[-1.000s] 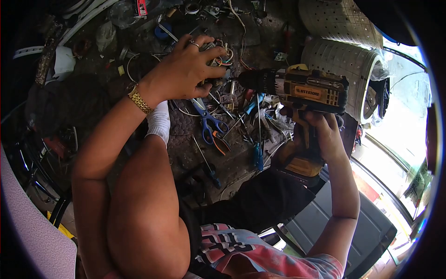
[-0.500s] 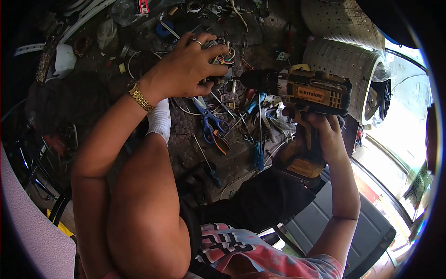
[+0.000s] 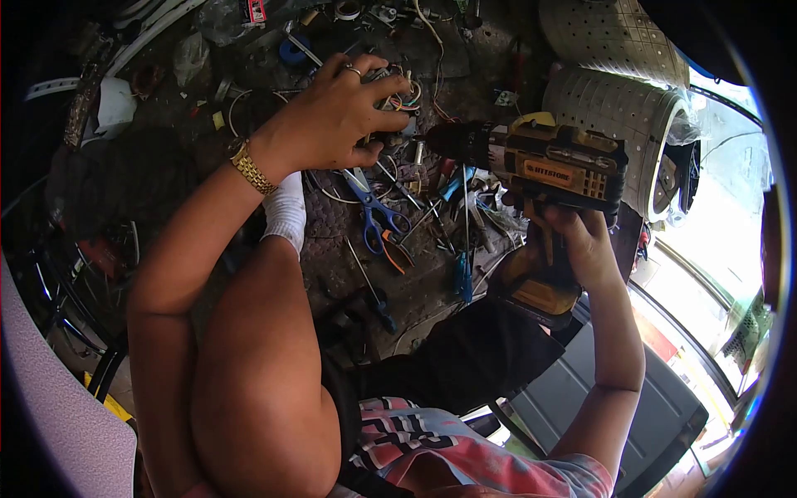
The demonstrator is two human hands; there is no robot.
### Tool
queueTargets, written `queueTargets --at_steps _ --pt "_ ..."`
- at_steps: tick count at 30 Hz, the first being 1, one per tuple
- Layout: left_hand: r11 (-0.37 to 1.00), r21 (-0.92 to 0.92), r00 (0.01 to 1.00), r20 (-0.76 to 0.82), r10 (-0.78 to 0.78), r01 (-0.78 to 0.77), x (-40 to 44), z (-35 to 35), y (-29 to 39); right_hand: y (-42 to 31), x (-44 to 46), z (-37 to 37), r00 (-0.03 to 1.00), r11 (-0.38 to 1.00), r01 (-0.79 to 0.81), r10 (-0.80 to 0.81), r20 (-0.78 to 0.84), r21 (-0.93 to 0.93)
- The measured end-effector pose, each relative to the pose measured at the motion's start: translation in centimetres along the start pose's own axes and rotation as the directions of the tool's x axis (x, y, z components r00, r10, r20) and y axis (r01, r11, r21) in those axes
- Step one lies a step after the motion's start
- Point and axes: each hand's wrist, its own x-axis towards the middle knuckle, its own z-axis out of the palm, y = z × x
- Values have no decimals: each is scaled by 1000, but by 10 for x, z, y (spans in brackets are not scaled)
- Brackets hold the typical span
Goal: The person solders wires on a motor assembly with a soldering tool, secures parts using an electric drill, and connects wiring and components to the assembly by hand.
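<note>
The left hand [image 3: 332, 116] wears a slim ring [image 3: 353, 70] above its gold-link wristband [image 3: 253, 170], with a ribbed white sock [image 3: 286, 212], black legwear [image 3: 465, 357] and a pink-and-blue lettered shirt [image 3: 490, 456] below that band.

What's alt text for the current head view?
A person's right hand holds a yellow-and-black cordless drill pointed toward a wired part in the left hand. Blue-handled scissors and an orange-handled tool lie on the dark ground; pale perforated drums are at the picture's right.

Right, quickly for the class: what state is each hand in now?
Left hand: closed around a partly hidden component with coloured wires.
Right hand: closed, holding the yellow-and-black cordless drill.
</note>
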Motion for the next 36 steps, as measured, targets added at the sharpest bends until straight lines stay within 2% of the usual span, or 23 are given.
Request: queueTargets --at_steps 4,6,10,12,16,18,19,22,28,31,34,36 --pt "1000 10 1000 6 3 -3 0 0 2 -9 5 -6 999 999 18 -16 35 -39" --pt "1000 17 1000 0 6 -6 0 0 2 -22 5 -2 998 992 21 -14 56 -128" --pt "1000 11 1000 -6 12 -12 0 1 2 -25 9 -4 987 994 76 -64 149 -81" --pt "1000 15 1000 -8 15 -15 0 1 2 -22 14 -4 964 982 190 -185 191 -9" --pt "1000 18 1000 -4 16 -16 -1 0 3 -36 17 -2 970 991 122 -109 217 -47" --pt "1000 22 1000 5 13 -13 0 -1 4 -32 18 -2 957 969 225 -200 212 -103" --pt "1000 27 1000 16 8 -8 0 -1 4 -33 18 -2 957 969 225 -200 209 -102" --pt "1000 14 1000 18 13 -13 1 0 2 -33 16 -2 983 997 31 -17 180 -75" --pt "1000 13 999 42 24 -25 2 -2 9 -32 15 0 991 999 -41 37 129 32" --pt "999 21 998 63 23 -24 5 -4 15 -31 19 -4 976 995 37 -16 217 -93" --pt "1000 13 998 53 25 -25 5 -4 14 -29 22 -6 975 984 70 -33 222 -162" --pt "999 37 997 63 33 -35 5 -4 11 -22 23 -8 962 987 153 -138 235 -49"
